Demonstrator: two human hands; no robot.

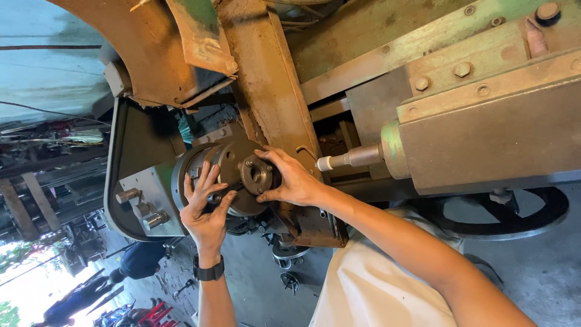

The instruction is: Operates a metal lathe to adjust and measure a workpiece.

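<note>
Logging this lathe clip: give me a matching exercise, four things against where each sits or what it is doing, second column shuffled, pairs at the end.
Things:
1. left hand
2. right hand
3. tailstock spindle
4. handwheel

Places or states:
A. pointing at the chuck from the right, touched by no hand
B. gripping the round metal part at the chuck face
C. low on the right, beneath the machine body
D. spread against the chuck, black watch on its wrist

Pairs: 1-D, 2-B, 3-A, 4-C
</note>
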